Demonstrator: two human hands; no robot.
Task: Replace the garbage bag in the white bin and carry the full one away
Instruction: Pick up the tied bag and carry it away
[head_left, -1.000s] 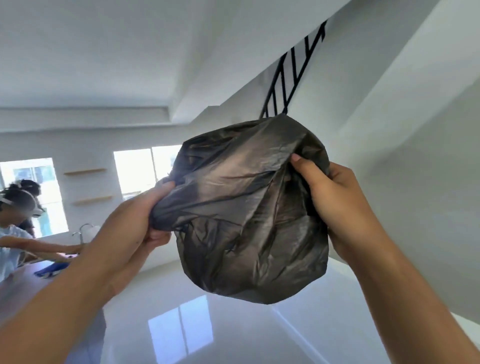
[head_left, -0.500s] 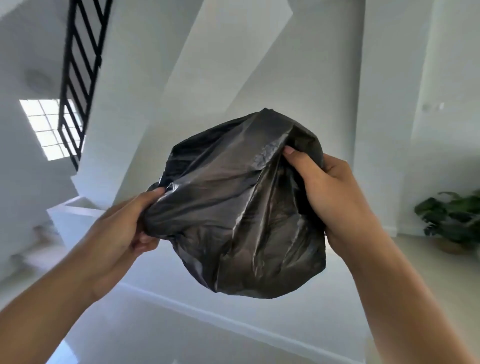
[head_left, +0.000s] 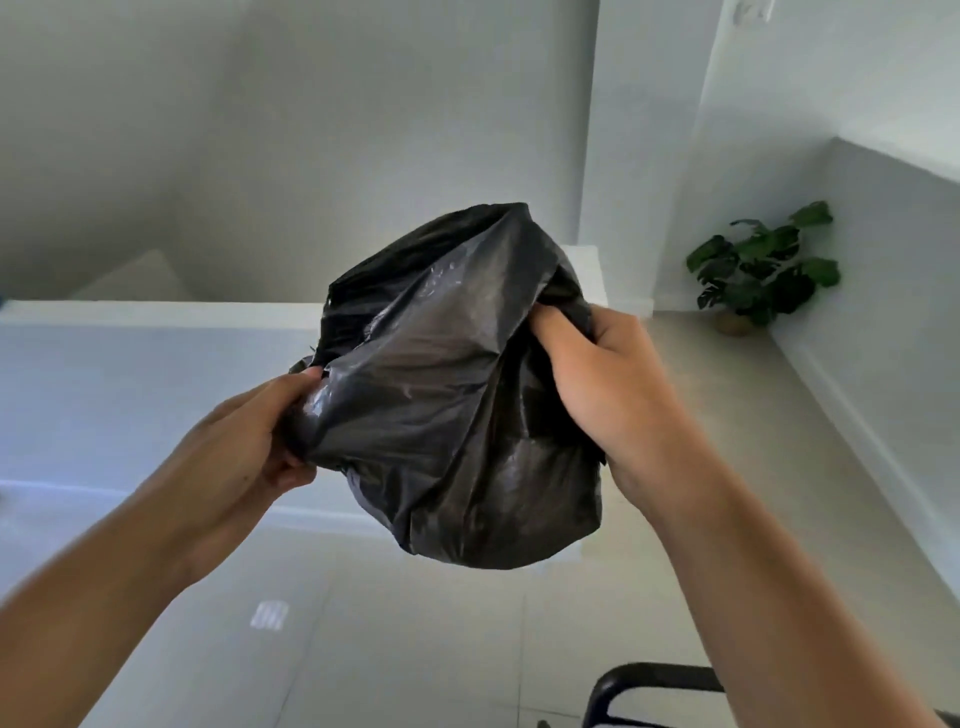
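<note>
A crumpled black garbage bag (head_left: 447, 395) hangs in the air at the middle of the head view, puffed out and gathered at both sides. My left hand (head_left: 249, 441) pinches a bunch of the plastic at the bag's left edge. My right hand (head_left: 602, 384) grips the bag's upper right side, fingers curled into a fold. Both arms reach forward at about chest height. The white bin is not in view.
A potted green plant (head_left: 763, 270) stands on the floor in the right corner. A low white ledge (head_left: 156, 314) runs behind the bag at the left. A black curved metal frame (head_left: 649, 680) shows at the bottom right. Pale tiled floor (head_left: 415, 649) lies below.
The view has swung right and downward: the stair railing and window are gone, the plant has shifted left and the floor shows. Both hands keep their grip on the bag.
</note>
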